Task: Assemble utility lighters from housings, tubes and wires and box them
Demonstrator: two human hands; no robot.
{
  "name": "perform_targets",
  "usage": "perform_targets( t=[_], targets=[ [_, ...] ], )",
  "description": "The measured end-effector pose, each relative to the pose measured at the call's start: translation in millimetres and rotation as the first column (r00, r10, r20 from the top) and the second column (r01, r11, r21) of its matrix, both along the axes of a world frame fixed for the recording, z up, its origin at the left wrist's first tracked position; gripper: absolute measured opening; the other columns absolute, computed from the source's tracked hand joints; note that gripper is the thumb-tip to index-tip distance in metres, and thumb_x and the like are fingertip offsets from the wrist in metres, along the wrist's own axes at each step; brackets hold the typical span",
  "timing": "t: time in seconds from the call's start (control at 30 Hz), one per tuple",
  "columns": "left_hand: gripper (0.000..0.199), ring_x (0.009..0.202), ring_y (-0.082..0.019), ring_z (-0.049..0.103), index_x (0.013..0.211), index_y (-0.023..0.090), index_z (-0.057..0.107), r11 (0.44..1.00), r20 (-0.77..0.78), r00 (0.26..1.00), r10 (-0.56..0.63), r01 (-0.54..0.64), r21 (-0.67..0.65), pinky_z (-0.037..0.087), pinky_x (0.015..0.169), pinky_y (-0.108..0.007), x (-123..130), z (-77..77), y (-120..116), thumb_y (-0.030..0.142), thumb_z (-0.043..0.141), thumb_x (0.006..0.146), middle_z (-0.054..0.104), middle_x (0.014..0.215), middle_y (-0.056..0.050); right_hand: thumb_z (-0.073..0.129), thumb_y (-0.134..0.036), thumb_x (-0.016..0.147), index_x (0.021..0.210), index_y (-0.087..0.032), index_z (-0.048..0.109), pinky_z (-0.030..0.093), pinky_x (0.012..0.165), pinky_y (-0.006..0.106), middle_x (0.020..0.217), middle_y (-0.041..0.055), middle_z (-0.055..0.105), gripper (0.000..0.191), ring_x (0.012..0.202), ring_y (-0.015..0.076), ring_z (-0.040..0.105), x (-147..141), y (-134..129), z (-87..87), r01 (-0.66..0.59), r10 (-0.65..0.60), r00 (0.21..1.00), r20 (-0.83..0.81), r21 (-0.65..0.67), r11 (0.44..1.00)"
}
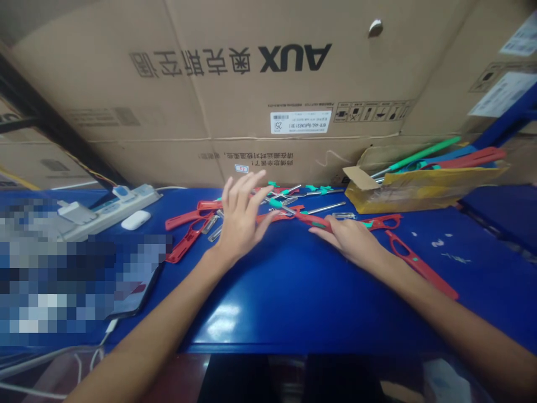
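Observation:
My right hand is closed around the red handle of a lighter-like tool, whose metal rod and green tip point left toward my other hand. My left hand is raised with its fingers spread, its thumb close to that green tip; it holds nothing. Behind and around both hands lie red handle shells, metal rods, small green pieces and clear parts. A red half shell rests beside my right forearm.
An open yellow-taped box with green, blue and red tools stands at the back right. On the left are a white power strip, a white case and a dark-edged device. A large carton stands behind the blue table.

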State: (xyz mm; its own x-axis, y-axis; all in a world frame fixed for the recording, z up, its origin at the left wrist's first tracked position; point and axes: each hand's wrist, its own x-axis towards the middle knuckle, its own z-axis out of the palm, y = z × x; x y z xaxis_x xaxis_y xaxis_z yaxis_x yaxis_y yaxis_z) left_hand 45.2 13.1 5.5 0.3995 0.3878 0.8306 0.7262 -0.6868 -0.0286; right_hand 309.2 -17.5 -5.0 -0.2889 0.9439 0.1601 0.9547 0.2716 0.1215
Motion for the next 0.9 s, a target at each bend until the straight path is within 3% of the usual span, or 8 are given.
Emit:
perform_targets(
  t=[0.1,0.23,0.37,0.6,0.9],
  targets=[
    [0.028,0.129,-0.027,0.057,0.128,0.03,0.061,0.996,-0.204,0.976,-0.073,0.06,-0.066,0.018,0.123,-0.064,-12.8,-1.5,13.4,0.03,0.061,0.099,0.072,0.126,-0.003,0.033,-0.066,0.101,0.096,-0.016,0.064,0.03,0.054,0.03,0.076,0.0119,0.075,0.059,0.073,0.0306,0.074,2.7,1.1,2.7,0.006,-0.006,0.996,0.083,0.007,1.0],
    [0.02,0.103,-0.021,0.067,0.113,0.026,0.07,0.989,-0.27,0.954,-0.132,0.107,-0.104,0.029,0.119,-0.058,-14.0,-4.4,18.5,0.028,0.053,0.104,0.078,0.1,0.0,0.033,-0.069,0.1,0.097,-0.016,0.066,0.025,0.053,0.029,0.076,0.0124,0.076,0.063,0.074,0.0308,0.074,3.3,0.7,4.0,0.01,-0.013,0.987,0.163,0.019,1.0],
    [0.023,0.098,-0.02,0.066,0.113,0.023,0.073,0.973,-0.291,0.934,-0.206,0.163,-0.165,0.036,0.114,-0.052,-0.5,-7.4,9.2,0.031,0.053,0.104,0.079,0.1,-0.003,0.033,-0.07,0.099,0.095,-0.017,0.066,0.021,0.052,0.03,0.074,0.0107,0.076,0.063,0.07,0.0293,0.074,0.1,-2.2,1.9,-0.041,0.035,0.984,0.173,0.029,0.999],
    [0.021,0.1,-0.021,0.064,0.113,0.022,0.072,0.941,-0.294,0.922,-0.252,0.163,-0.297,0.036,0.113,-0.048,15.2,-15.9,1.3,0.033,0.058,0.102,0.078,0.105,-0.004,0.033,-0.071,0.099,0.095,-0.017,0.066,0.016,0.05,0.032,0.077,0.01,0.077,0.064,0.065,0.0267,0.074,0.1,-1.4,-5.6,-0.082,0.07,0.981,0.183,0.059,0.995],
    [0.025,0.092,-0.018,0.064,0.111,0.017,0.072,0.939,-0.234,0.924,-0.303,0.248,-0.237,0.042,0.106,-0.041,18.7,-18.7,-2.7,0.03,0.051,0.105,0.078,0.097,-0.004,0.039,-0.064,0.101,0.099,-0.017,0.066,0.016,0.051,0.031,0.079,0.0114,0.079,0.055,0.065,0.0262,0.073,-2.0,-6.9,0.6,-0.099,0.096,0.973,0.212,0.004,0.995]
  ],
)
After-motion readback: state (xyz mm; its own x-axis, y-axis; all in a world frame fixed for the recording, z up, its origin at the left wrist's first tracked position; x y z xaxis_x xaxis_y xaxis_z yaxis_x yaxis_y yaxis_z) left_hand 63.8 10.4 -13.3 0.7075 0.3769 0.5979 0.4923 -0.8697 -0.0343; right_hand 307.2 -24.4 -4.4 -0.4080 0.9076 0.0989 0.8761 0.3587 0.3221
